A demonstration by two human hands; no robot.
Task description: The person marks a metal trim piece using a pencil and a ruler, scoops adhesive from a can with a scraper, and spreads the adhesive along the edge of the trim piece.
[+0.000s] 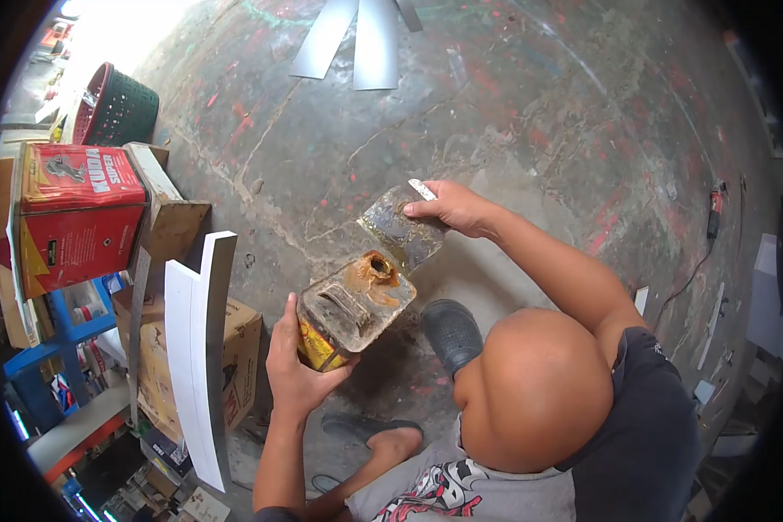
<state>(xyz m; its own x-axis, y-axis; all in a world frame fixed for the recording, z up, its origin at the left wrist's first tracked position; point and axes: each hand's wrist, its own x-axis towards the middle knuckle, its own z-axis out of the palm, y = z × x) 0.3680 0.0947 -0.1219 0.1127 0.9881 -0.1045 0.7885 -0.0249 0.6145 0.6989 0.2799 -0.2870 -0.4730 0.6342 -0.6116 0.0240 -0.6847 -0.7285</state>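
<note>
My left hand [297,372] grips a yellow metal can [317,345] by its side and base, the can tilted with its grimy top towards me. A wire handle [346,311] lies on that top, and brown-orange residue is crusted round the open spout [377,266]. Beyond the spout, my right hand [457,209] holds a stained, grey container [398,217] by its rim, thumb on the near face. A short white strip [423,190] sticks up beside that thumb. The container's lower edge is close to the spout; whether they touch, I cannot tell.
A red tin [83,222] stands at left, near a green basket [130,109]. A white curved panel [191,365] leans before a cardboard box [239,357]. Grey flat strips [376,52] lie on the floor ahead. A red tool [716,204] with a cable lies at right.
</note>
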